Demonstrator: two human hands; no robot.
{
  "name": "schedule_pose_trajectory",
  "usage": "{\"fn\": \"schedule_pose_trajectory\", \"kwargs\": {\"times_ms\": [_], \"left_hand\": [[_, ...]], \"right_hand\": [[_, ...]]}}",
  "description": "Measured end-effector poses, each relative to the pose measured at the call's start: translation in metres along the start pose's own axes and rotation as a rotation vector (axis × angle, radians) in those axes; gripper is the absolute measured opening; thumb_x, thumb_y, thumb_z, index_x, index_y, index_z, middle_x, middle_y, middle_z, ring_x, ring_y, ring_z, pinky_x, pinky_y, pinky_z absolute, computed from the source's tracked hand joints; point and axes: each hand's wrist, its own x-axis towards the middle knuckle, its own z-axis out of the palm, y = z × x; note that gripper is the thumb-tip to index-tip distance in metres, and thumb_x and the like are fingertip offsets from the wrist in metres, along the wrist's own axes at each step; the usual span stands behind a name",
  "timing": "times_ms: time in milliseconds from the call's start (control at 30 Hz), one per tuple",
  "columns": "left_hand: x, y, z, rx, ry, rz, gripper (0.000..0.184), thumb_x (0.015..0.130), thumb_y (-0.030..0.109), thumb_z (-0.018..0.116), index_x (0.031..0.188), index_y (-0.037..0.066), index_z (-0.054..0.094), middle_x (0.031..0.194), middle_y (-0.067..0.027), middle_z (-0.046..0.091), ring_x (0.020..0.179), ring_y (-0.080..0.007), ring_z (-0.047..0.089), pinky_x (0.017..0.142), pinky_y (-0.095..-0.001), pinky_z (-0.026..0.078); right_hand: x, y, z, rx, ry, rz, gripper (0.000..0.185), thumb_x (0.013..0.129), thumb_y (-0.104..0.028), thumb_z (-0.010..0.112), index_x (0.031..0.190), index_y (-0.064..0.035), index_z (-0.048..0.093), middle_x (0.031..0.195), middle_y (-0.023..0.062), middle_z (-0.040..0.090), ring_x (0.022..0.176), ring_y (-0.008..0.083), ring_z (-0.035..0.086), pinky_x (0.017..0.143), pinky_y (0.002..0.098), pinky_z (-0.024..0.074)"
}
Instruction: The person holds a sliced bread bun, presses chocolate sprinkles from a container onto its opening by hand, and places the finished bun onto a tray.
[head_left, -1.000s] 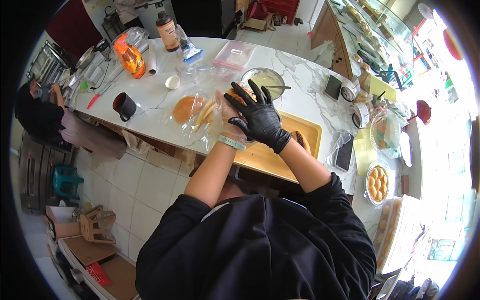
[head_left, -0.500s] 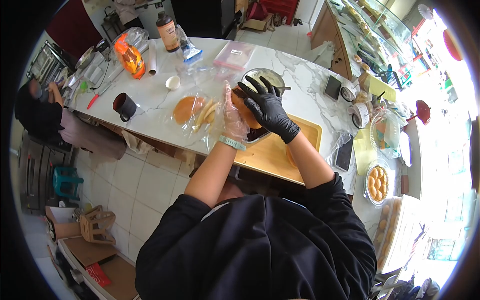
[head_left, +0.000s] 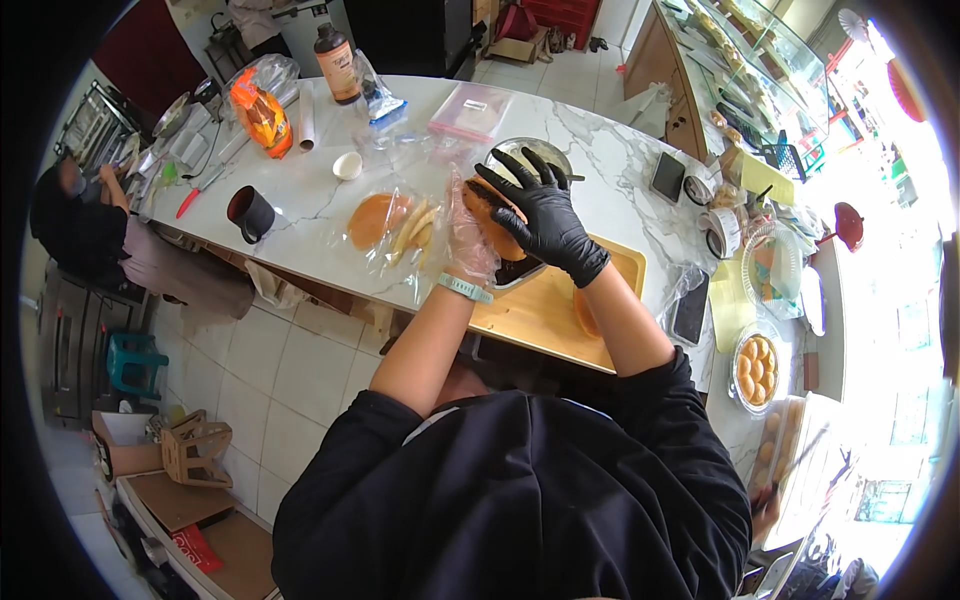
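Note:
In a clear plastic glove, my left hand (head_left: 468, 232) grips a bread bun (head_left: 493, 222) with a dark coating along its upper edge. My right hand (head_left: 552, 215), in a black glove, lies against the bun's right side with its fingers stretched and spread; its palm side is hidden. Under the bun is a container of something dark (head_left: 515, 268), partly covered by my hands. A metal bowl (head_left: 560, 152) with pale contents stands just beyond. Below my right wrist, a wooden tray (head_left: 545, 318) carries another bun (head_left: 584, 312), partly hidden by my forearm.
Left of my hands lie bagged buns (head_left: 378, 220), a dark mug (head_left: 250, 214) and a red knife (head_left: 188, 203). A bottle (head_left: 337, 65) stands at the back. Phones (head_left: 690, 305) and a plate of round buns (head_left: 756, 370) are right. A co-worker (head_left: 85, 215) is far left.
My right hand has shifted slightly, its fingers a little lower and more of the bun showing. Another person's hand has appeared at lower right beside the box of buns.

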Motion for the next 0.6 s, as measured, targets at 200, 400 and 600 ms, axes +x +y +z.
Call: {"fn": "schedule_pose_trajectory", "kwargs": {"times_ms": [200, 400, 600], "left_hand": [[0.004, 0.000, -0.006, 0.059, 0.076, 0.026, 0.054, 0.094, 0.055, 0.038, 0.119, 0.009, 0.050, 0.106, -0.0124, 0.060, 0.099, -0.0284, 0.060, 0.087, -0.0445, 0.051], [0.003, 0.000, -0.002, 0.080, 0.090, 0.016, 0.056, 0.093, 0.056, 0.039, 0.119, 0.009, 0.051, 0.100, -0.0113, 0.062, 0.095, -0.0292, 0.061, 0.085, -0.0458, 0.051], [0.006, -0.001, -0.014, 0.037, 0.204, 0.106, 0.051, 0.092, 0.055, 0.045, 0.107, 0.008, 0.057, 0.090, -0.0099, 0.062, 0.084, -0.0270, 0.062, 0.077, -0.0412, 0.054]], "right_hand": [[-0.006, -0.015, -0.005, -0.156, -0.050, 0.000, 0.059, 0.086, -0.055, 0.048, 0.138, -0.0268, 0.042, 0.148, 0.0080, 0.032, 0.131, 0.0421, 0.029, 0.105, 0.0588, 0.0179], [-0.006, -0.011, -0.007, 0.075, -0.010, -0.015, 0.054, 0.091, -0.052, 0.042, 0.137, -0.0232, 0.045, 0.146, 0.0077, 0.035, 0.133, 0.0391, 0.029, 0.107, 0.0556, 0.0194], [-0.014, 0.006, -0.039, 0.909, 0.006, 0.377, 0.037, 0.097, -0.023, 0.046, 0.129, -0.0045, 0.052, 0.117, 0.0139, 0.060, 0.106, 0.0181, 0.057, 0.091, 0.0292, 0.0441]]}}
